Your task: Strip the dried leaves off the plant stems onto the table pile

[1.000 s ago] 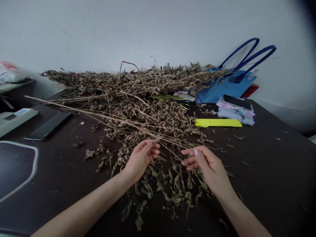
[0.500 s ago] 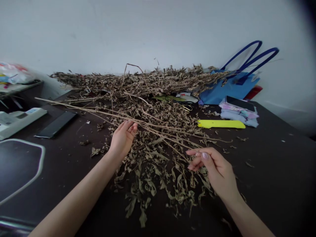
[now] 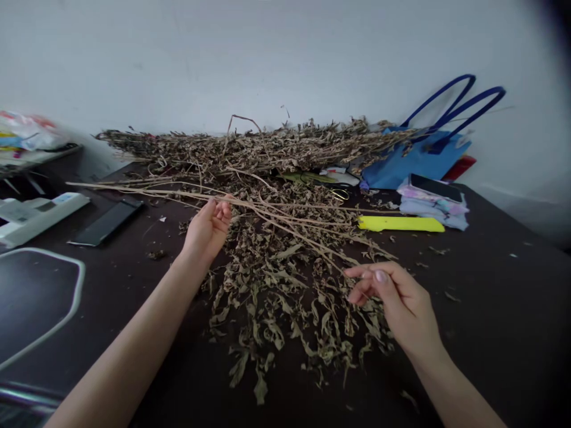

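Several long, thin dried stems (image 3: 276, 217) stretch from the left across the middle above a spread of crumpled dried leaves (image 3: 267, 297). Around the stems, left of centre, my left hand (image 3: 207, 229) is closed with curled fingers. My right hand (image 3: 397, 297) pinches the lower right end of a stem between thumb and fingers, over the right edge of the leaves. Behind both hands a long heap of dried leafy stalks (image 3: 267, 148) lies along the wall.
At the back right stand a blue bag (image 3: 397, 163) and a phone (image 3: 436, 187) on folded cloth. A yellow strip (image 3: 401, 224) lies before them, near scissors (image 3: 339, 194). On the left are a dark flat object (image 3: 107, 223) and a white power strip (image 3: 49, 217).
My left hand has moved left and slightly up, its fingers now curled around the stems. My right hand has shifted slightly right. The stems have fanned apart at their right ends.
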Motion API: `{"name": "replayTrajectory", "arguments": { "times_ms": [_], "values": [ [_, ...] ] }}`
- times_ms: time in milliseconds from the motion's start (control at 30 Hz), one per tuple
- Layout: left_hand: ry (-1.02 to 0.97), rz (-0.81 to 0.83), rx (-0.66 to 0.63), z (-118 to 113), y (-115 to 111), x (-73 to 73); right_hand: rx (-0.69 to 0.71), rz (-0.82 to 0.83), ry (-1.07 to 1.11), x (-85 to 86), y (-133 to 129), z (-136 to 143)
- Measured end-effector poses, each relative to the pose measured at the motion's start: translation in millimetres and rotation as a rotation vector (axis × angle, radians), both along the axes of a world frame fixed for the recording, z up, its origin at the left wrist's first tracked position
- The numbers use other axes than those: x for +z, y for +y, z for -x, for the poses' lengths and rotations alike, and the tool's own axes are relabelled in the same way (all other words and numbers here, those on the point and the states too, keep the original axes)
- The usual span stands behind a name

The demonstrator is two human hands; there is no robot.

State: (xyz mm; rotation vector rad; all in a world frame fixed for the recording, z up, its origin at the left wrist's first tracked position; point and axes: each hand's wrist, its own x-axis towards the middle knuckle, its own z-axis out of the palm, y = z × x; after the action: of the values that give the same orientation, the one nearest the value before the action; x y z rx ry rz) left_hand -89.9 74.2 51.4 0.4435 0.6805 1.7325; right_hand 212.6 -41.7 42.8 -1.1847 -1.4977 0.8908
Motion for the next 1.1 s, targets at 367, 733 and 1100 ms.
{"name": "replayTrajectory", "arguments": {
  "times_ms": [367, 733, 1100],
  "values": [
    [0.07, -0.104, -0.1, -29.9, 23.1, 30.3, -0.077, -0.023, 0.155, 4.0, 19.4, -37.0],
    [0.116, -0.122, -0.155, -49.1, 23.1, 44.7, -0.087, 0.078, 0.635, 6.2, 38.2, -68.8],
    [0.076, -0.011, -0.286, -112.2, -11.2, 30.6, -0.011, 0.162, 0.492, -29.3, 44.9, -32.6]
  ]
}}
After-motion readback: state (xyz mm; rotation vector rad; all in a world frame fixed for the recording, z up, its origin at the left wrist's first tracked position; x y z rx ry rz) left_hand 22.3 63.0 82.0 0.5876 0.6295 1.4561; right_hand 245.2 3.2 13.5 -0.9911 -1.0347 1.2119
